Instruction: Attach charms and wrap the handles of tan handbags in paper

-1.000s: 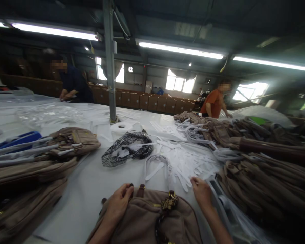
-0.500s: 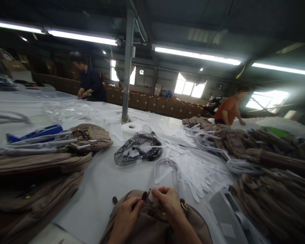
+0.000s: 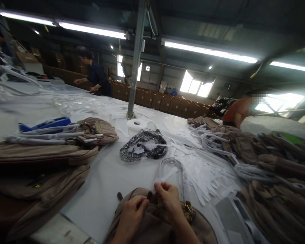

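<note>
A brown fabric bag (image 3: 144, 225) lies in front of me at the table's near side. My left hand (image 3: 132, 213) is closed in a pinch at a dark brown zipper pull (image 3: 149, 195) on the bag's top. Right beside it, my right hand (image 3: 169, 200) is also pinched, fingertips raised above the bag; what lies between them is too small and hidden to make out. A strap wrapped in white (image 3: 184, 181) loops up behind the right hand. A gold-coloured buckle (image 3: 189, 206) shows at the strap's base.
Brown bags lie stacked at left (image 3: 40, 156) and right (image 3: 274, 200). Ahead are a black-and-white speckled cloth ring (image 3: 132, 149), loose white strips (image 3: 200, 173), a white roll (image 3: 136, 124) and a metal post (image 3: 136, 67). A grey box-like object (image 3: 231, 217) stands near right. Co-workers stand beyond the table.
The view has turned slightly left. My right fingertips have risen a little, and the white piece seen between them earlier is now hidden. The co-worker at back left has stretched out an arm.
</note>
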Motion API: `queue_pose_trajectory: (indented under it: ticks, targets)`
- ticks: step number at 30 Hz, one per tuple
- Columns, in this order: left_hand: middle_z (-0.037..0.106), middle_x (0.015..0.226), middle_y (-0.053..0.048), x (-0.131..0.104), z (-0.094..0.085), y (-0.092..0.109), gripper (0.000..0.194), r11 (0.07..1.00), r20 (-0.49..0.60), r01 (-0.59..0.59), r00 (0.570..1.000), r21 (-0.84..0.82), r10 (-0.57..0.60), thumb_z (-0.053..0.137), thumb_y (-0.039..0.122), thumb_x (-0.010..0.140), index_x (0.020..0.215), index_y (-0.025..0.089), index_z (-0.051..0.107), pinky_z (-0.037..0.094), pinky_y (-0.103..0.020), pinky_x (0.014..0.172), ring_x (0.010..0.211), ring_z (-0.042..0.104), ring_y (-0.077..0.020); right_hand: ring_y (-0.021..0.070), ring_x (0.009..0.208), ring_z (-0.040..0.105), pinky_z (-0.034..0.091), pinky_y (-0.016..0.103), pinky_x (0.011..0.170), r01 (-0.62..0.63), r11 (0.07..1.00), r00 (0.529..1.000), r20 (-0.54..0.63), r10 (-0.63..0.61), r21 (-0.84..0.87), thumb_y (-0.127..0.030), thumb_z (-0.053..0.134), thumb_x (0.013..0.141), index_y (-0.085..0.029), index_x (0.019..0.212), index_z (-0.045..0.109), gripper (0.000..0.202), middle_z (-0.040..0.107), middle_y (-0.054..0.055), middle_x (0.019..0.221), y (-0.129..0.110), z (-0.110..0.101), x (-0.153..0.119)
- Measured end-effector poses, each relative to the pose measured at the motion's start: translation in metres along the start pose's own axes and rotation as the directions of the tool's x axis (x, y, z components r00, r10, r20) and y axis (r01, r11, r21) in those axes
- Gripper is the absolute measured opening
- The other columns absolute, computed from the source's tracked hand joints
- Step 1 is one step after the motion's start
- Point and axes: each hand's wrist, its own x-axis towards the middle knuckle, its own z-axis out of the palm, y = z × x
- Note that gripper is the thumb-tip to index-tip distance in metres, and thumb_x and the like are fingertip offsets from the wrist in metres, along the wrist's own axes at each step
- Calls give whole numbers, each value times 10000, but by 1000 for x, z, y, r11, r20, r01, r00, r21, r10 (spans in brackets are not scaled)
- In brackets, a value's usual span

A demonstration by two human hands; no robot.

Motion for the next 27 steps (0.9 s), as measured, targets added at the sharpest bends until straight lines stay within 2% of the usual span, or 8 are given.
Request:
queue_pose_trajectory:
  ticks: [5,11,16,18,20,22,24,27]
  targets:
    - [714,832,-24,2,1,-4,247,1000,2,-18,1000,8,18,480,323,843,836,224,706,455,-277,744,816,639,-204,110,490,486,363,217,498,108,975,987,139,-82,-192,-411,626,717,-114,626,649,312,591,-2,533,1,3,-4]
    - [697,907,-31,5,-4,-11,192,998,73,17,997,-67,-13,515,252,787,907,204,656,460,-275,794,872,632,-194,140,618,533,362,214,571,323,834,939,260,-224,-448,-232,506,793,-137,681,667,218,621,-2,620,3,3,-6]
    - [675,883,-35,4,-6,-21,587,943,107,132,989,-305,-104,589,254,728,1271,155,388,501,-287,735,762,645,-178,132,625,528,352,206,577,438,756,887,368,-278,-486,-147,440,821,-167,693,624,225,608,-5,643,5,6,-3]
    - [683,956,-60,5,-7,-23,632,917,100,138,989,-374,-108,587,317,752,1318,155,359,500,-298,773,818,653,-188,136,640,541,363,210,593,497,716,851,437,-291,-491,-151,420,841,-178,739,633,238,621,2,672,4,6,-3]
    - [692,988,-68,6,-7,-24,452,928,73,103,994,-358,-82,557,367,782,1187,167,543,480,-293,825,912,641,-208,149,664,562,389,224,624,523,693,830,483,-280,-497,-168,425,850,-190,908,652,235,642,14,712,2,5,-3]
    - [711,903,-56,8,-5,-25,305,948,51,93,995,-303,-81,554,392,782,942,163,677,482,-273,779,869,643,-215,160,667,580,417,242,638,485,716,851,461,-253,-502,-192,423,858,-186,1106,600,305,661,30,744,2,3,-2]
    - [704,762,-34,9,-3,-27,292,948,24,127,992,-292,-125,571,417,766,805,153,689,478,-253,668,730,639,-196,167,667,595,444,263,652,404,771,896,384,-224,-492,-239,406,878,-157,1197,545,357,678,52,779,3,1,0]
    - [635,580,6,8,0,-28,310,932,-42,181,978,-315,-204,620,452,720,689,145,644,429,-224,539,559,580,-152,178,691,605,468,294,671,313,838,931,317,-179,-447,-353,389,899,-118,1170,561,398,687,89,842,5,-2,5]
